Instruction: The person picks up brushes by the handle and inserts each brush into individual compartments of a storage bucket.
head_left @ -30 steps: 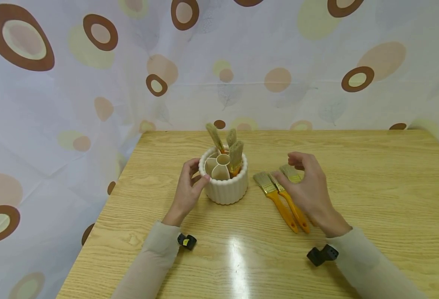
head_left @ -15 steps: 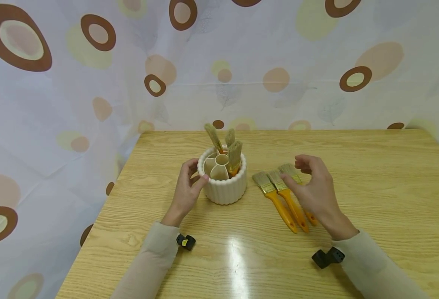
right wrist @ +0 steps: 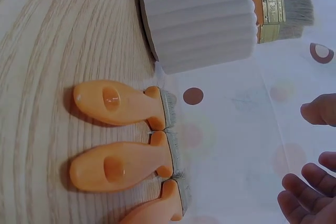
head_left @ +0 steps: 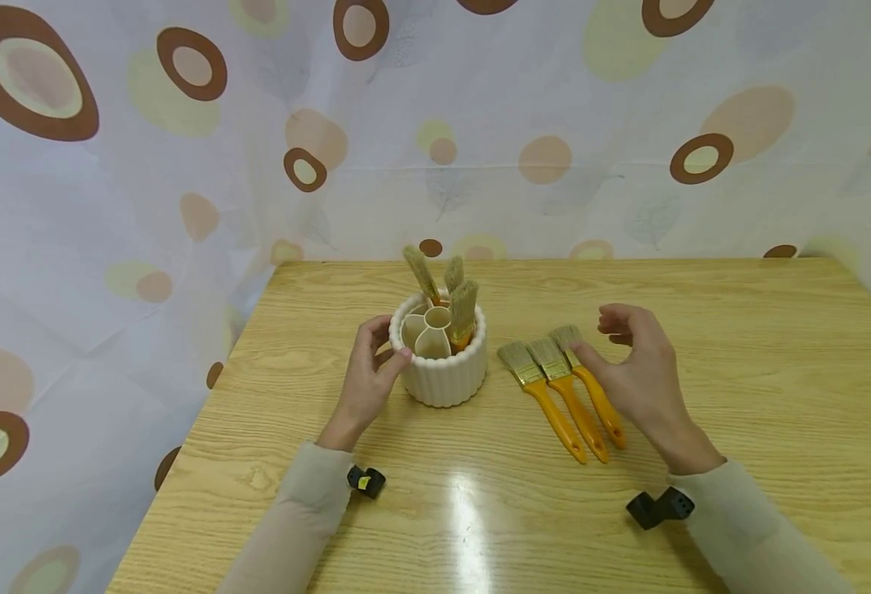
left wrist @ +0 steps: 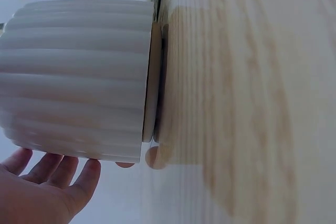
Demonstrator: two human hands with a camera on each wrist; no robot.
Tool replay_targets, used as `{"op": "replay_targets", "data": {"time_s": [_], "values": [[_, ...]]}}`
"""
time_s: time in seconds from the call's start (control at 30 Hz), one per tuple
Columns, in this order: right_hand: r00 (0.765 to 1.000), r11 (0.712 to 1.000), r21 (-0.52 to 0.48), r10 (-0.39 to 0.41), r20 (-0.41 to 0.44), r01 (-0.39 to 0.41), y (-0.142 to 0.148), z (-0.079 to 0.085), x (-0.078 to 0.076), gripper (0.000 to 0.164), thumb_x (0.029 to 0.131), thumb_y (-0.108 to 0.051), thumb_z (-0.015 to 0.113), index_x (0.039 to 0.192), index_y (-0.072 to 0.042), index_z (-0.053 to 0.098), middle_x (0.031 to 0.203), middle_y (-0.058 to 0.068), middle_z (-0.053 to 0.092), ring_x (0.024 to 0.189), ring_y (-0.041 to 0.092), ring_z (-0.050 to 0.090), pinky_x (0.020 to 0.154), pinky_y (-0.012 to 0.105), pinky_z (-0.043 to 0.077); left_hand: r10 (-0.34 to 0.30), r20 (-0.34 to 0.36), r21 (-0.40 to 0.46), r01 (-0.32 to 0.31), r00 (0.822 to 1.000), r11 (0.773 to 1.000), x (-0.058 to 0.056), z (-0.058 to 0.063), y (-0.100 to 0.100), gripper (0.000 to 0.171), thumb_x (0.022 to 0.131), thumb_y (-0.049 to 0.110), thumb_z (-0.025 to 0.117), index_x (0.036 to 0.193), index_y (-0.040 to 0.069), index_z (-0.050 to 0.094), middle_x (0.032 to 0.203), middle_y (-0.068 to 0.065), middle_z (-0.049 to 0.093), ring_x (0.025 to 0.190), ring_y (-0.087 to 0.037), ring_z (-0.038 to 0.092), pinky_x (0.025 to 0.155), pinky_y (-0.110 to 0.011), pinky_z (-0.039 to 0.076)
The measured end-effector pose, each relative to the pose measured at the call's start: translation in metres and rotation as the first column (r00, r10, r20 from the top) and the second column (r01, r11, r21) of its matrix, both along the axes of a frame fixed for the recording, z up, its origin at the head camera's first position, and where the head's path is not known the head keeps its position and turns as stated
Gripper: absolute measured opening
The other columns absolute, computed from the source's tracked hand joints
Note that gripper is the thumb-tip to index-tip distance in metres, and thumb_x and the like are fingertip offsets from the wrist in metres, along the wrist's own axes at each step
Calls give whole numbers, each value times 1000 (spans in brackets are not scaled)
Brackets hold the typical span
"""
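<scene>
The left hand (head_left: 364,371) grips the mid-frame pot (head_left: 444,381), likely to steady it; the relaxed right hand (head_left: 643,375) hangs empty beside the brushes (head_left: 565,389).

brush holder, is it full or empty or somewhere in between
Part full: in the head view, three brushes poke out bristles up from the brush holder, while no brush shows in its front and left compartments.

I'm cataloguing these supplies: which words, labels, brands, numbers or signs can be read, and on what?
No text is legible.
Gold metal band on a pale-bristled, orange-handled brush in the cream ribbed round pot: printed marks, too small to read.
Yellow patch on black wrist camera: too small to tell.
</scene>
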State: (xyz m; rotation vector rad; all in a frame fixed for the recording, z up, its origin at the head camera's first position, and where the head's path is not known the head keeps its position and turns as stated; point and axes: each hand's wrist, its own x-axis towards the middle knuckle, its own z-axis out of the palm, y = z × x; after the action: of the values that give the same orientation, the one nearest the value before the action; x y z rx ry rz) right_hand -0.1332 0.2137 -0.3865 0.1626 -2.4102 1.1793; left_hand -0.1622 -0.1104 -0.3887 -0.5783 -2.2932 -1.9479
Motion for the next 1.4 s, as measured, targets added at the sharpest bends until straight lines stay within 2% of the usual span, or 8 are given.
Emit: {"op": "replay_targets", "data": {"time_s": [0.13, 0.33, 0.4, 0.53, 0.63, 0.87, 1.13, 1.4], "values": [[999, 1000, 2, 5, 41, -5, 3, 0, -2, 50, 85, -21, 72, 125, 1, 51, 115, 16, 53, 100, 27, 53, 84, 25, 41, -2, -7, 6, 2, 1000, 1000, 0, 1, 0, 49, 93, -2, 51, 135, -14, 30, 136, -30, 36, 128, -41, 37, 104, -55, 32], [995, 1000, 19, 5, 99, -7, 8, -3, -5, 51, 87, -26, 71, 125, 0, 50, 113, 14, 52, 98, 26, 53, 83, 25, 43, -3, -3, 2, 3, 1000, 1000, 1, 1, 0, 49, 93, -2, 52, 135, -14, 30, 136, -30, 36, 128, -41, 37, 104, -54, 33], [993, 1000, 17, 9, 121, -11, 10, -4, -6, 52, 87, -28, 70, 125, 0, 50, 113, 15, 52, 98, 27, 53, 84, 29, 44, -6, -5, 4, 6, 1000, 1000, 0, 1, 0, 49, 93, -2, 52, 135, -14, 30, 136, -30, 35, 128, -42, 37, 104, -55, 33], [985, 1000, 18, 18, 171, -22, 13, -7, -9, 55, 88, -32, 68, 127, 1, 48, 116, 18, 52, 99, 33, 53, 84, 45, 46, -10, -4, 9, 10, 1000, 1000, 0, 1, 1, 49, 93, -2, 51, 135, -14, 29, 136, -30, 35, 128, -42, 37, 104, -56, 32], [976, 999, 21, 21, 216, -26, 15, -8, -9, 56, 89, -33, 67, 129, 2, 47, 118, 21, 51, 97, 35, 53, 81, 49, 46, -10, 2, 5, 10, 1000, 1000, 0, 1, 1, 49, 93, -1, 51, 136, -13, 29, 136, -30, 35, 128, -42, 36, 104, -56, 32], [961, 998, 36, 31, 276, -42, 18, -7, -9, 59, 90, -34, 66, 132, 3, 45, 123, 24, 48, 93, 34, 53, 77, 49, 48, -8, 11, 1, 8, 1000, 1000, 0, 0, 0, 51, 93, 0, 52, 136, -13, 28, 137, -29, 35, 129, -41, 36, 105, -56, 32], [944, 997, 51, 40, 327, -60, 23, -12, -14, 63, 90, -39, 64, 135, 1, 43, 126, 22, 48, 98, 32, 53, 73, 46, 51, -10, 2, -5, 10, 1000, 1000, 0, -1, -1, 50, 93, 1, 52, 136, -13, 28, 136, -29, 35, 129, -42, 36, 105, -55, 32], [918, 992, 78, 61, 392, -99, 28, -14, -19, 62, 90, -34, 66, 134, 2, 42, 127, 23, 47, 98, 32, 53, 68, 40, 51, -10, -4, -3, 10, 1000, 1000, 0, -1, -1, 51, 93, 0, 52, 136, -13, 28, 137, -29, 34, 129, -41, 36, 105, -56, 32]]}}
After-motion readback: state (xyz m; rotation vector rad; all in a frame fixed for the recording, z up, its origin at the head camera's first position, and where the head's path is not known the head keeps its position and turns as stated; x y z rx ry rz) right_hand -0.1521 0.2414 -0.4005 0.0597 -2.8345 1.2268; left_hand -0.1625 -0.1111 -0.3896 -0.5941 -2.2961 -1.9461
